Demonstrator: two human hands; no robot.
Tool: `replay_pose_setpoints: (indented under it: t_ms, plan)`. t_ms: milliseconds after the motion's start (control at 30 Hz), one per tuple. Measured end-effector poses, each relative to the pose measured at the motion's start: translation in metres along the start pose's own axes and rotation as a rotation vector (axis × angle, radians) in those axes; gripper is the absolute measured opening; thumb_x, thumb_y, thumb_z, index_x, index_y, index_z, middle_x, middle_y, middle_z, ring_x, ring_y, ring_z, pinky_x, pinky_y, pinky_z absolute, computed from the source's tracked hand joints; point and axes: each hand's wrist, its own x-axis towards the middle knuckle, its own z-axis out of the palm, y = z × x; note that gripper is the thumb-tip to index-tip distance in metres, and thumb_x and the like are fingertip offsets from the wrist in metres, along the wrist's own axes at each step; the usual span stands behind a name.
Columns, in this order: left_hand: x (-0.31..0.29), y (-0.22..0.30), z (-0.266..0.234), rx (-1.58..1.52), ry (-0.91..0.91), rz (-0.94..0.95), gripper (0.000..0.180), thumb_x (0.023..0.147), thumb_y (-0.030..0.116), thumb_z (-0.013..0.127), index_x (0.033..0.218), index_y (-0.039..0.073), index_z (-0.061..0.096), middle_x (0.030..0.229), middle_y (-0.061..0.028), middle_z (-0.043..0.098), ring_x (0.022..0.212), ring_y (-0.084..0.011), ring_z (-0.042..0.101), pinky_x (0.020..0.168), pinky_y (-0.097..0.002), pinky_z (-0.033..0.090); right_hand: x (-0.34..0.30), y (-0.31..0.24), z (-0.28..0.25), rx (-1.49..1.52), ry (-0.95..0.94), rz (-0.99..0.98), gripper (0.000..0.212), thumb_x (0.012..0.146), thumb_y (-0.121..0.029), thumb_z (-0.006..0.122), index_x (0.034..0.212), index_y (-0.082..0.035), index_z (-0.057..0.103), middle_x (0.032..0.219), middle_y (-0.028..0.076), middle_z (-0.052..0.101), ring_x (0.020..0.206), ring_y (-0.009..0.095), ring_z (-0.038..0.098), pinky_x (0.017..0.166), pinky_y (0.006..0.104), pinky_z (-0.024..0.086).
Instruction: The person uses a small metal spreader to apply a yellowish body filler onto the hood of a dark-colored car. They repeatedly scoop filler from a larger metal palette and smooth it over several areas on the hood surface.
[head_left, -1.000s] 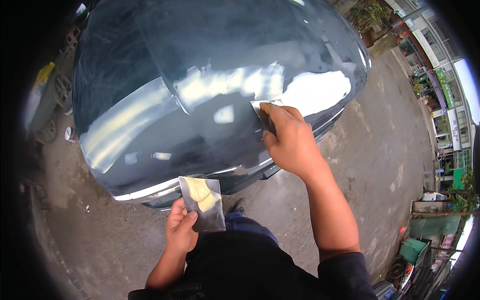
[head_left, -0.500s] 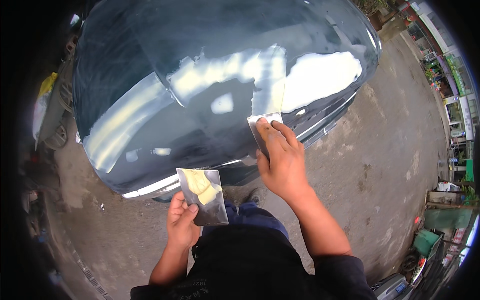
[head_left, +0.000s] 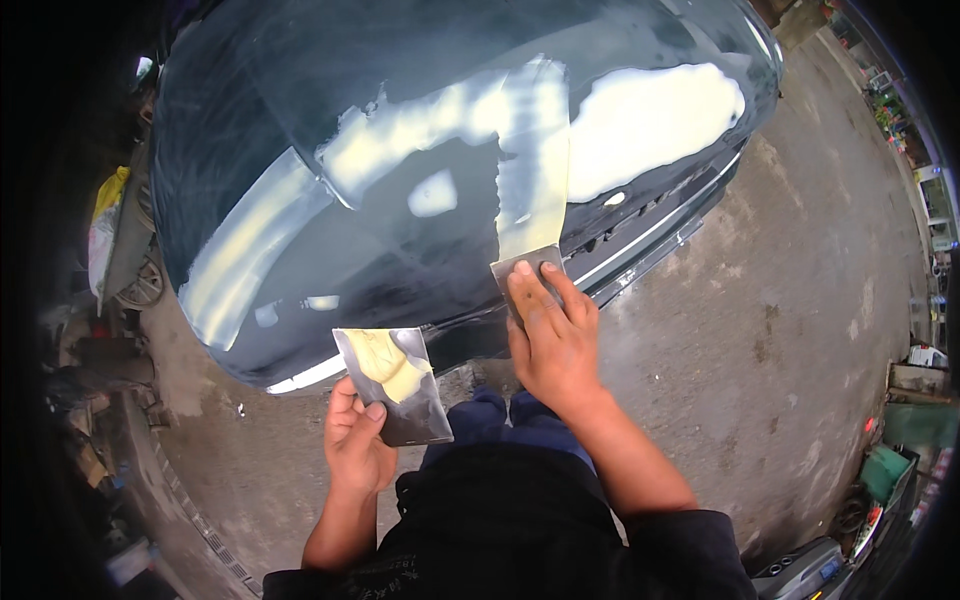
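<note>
Dark bodywork [head_left: 385, 235], streaky yellow filler [head_left: 536, 185], gray plate [head_left: 416, 419]

Pale print [head_left: 395, 574] (blurred, upside down) marks the black shirt [head_left: 510, 515].

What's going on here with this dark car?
A person's right hand holds a flat scraper at the near end of a pale yellow strip on the dark bodywork. The left hand grips a flat plate with a smear of yellow paste on it. A white patch lies just right of the strip.
</note>
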Motion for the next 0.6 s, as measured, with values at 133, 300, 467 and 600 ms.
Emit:
replay_pose_setpoints:
  t_ms: [133, 300, 467, 600]
  plan:
    - [0.001, 0.004, -0.002, 0.025, 0.01, 0.006, 0.041, 0.098, 0.001, 0.06, 0.137, -0.002, 0.049, 0.132, -0.0178, 0.067, 0.124, -0.0244, 0.063, 0.111, -0.0413, 0.045, -0.011, 0.001, 0.009, 0.016, 0.03, -0.005, 0.06, 0.079, -0.004, 0.076, 0.138, -0.005, 0.062, 0.142, 0.011, 0.064, 0.131, 0.034, 0.055, 0.099, 0.0464, 0.043]
    - [0.002, 0.005, -0.003, 0.044, 0.008, 0.022, 0.043, 0.098, 0.001, 0.06, 0.139, -0.002, 0.048, 0.134, -0.0184, 0.065, 0.125, -0.0246, 0.062, 0.112, -0.0416, 0.044, -0.025, 0.003, 0.02, 0.025, 0.056, -0.025, 0.061, 0.078, -0.005, 0.078, 0.137, -0.005, 0.062, 0.143, 0.011, 0.063, 0.132, 0.034, 0.055, 0.1, 0.0481, 0.043]
    - [0.004, 0.008, 0.003, 0.067, -0.003, 0.016, 0.044, 0.099, 0.0, 0.058, 0.141, -0.003, 0.046, 0.136, -0.0187, 0.064, 0.127, -0.025, 0.06, 0.113, -0.0416, 0.043, -0.035, 0.005, 0.029, 0.027, 0.075, -0.034, 0.061, 0.078, -0.006, 0.079, 0.137, -0.005, 0.062, 0.144, 0.01, 0.062, 0.133, 0.034, 0.054, 0.1, 0.0484, 0.042]
    - [0.009, 0.008, 0.011, 0.052, -0.003, 0.017, 0.044, 0.099, 0.0, 0.056, 0.142, -0.002, 0.045, 0.136, -0.0188, 0.062, 0.128, -0.0252, 0.06, 0.112, -0.0414, 0.044, -0.044, 0.007, 0.027, 0.034, 0.02, -0.03, 0.063, 0.079, -0.006, 0.079, 0.139, -0.005, 0.06, 0.145, 0.011, 0.061, 0.134, 0.034, 0.054, 0.1, 0.0489, 0.042]
